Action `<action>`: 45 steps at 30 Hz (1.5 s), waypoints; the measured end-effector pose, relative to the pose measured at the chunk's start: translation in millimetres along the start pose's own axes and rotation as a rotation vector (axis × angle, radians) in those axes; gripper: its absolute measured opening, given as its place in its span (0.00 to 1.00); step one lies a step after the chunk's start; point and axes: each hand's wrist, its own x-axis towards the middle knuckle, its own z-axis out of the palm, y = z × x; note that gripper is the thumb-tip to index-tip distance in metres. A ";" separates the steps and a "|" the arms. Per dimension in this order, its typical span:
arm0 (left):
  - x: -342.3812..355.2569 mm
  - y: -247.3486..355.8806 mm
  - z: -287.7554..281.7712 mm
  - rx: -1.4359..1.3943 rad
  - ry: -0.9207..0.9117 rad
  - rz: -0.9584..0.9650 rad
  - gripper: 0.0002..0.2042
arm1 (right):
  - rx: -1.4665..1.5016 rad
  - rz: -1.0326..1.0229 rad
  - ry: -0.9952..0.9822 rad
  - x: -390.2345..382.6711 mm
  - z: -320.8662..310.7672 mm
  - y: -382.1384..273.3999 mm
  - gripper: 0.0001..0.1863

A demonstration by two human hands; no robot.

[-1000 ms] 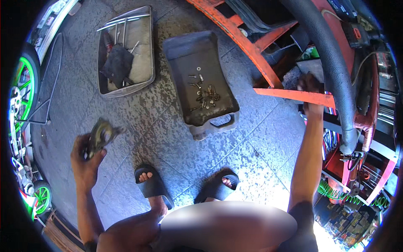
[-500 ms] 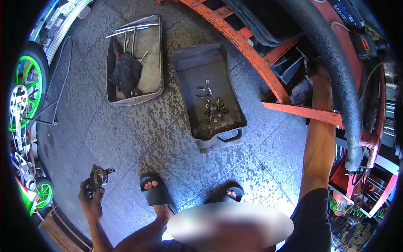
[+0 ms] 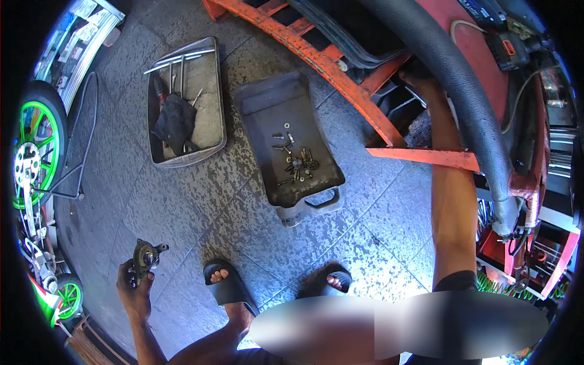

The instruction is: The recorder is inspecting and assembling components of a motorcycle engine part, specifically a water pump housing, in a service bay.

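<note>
At the lower left, my left hand (image 3: 134,291) is closed around a small dark metal housing (image 3: 146,258) with a shiny round centre and a short side stub. My right arm stretches forward past the orange metal frame (image 3: 426,158). Beyond that frame my right hand (image 3: 420,80) reaches into a shadowed space near a dark ledge and a grey rough lump (image 3: 421,129). Its fingers are too dark to make out.
A cut-open black plastic can (image 3: 267,115) holds several bolts and washers (image 3: 297,164). Left of it, a shallow tray (image 3: 210,109) carries rods, a red-handled tool and a black cloth (image 3: 175,121). A black padded tube (image 3: 474,103) arches beside my right arm. A green-rimmed wheel (image 3: 39,146) stands left.
The view has turned slightly, shifting the can, tray and frame leftward. My right hand has moved a little within the frame's space. My left hand still holds the metal housing.
</note>
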 end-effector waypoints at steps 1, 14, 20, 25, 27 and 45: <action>-1.6 0.8 0.2 -0.007 0.002 -0.001 0.25 | -0.002 0.001 -0.003 0.5 -0.2 -1.5 0.21; -24.1 -21.3 1.4 -0.054 0.070 0.017 0.22 | 0.053 0.125 0.014 -99.7 -82.7 3.2 0.25; -20.8 -12.4 -0.4 -0.085 -0.022 0.094 0.23 | 0.100 0.395 0.007 -167.2 -123.5 -15.9 0.27; -9.4 -5.9 9.4 -0.132 -0.091 0.080 0.23 | 0.122 0.431 -0.003 -272.2 -155.2 -32.9 0.45; -5.0 -1.8 15.9 -0.123 -0.113 0.131 0.23 | 0.493 0.464 0.026 -334.6 -157.4 -32.0 0.67; 14.4 26.0 36.4 -0.184 -0.312 0.462 0.22 | -0.231 0.643 -0.170 -472.8 -124.9 -75.2 0.72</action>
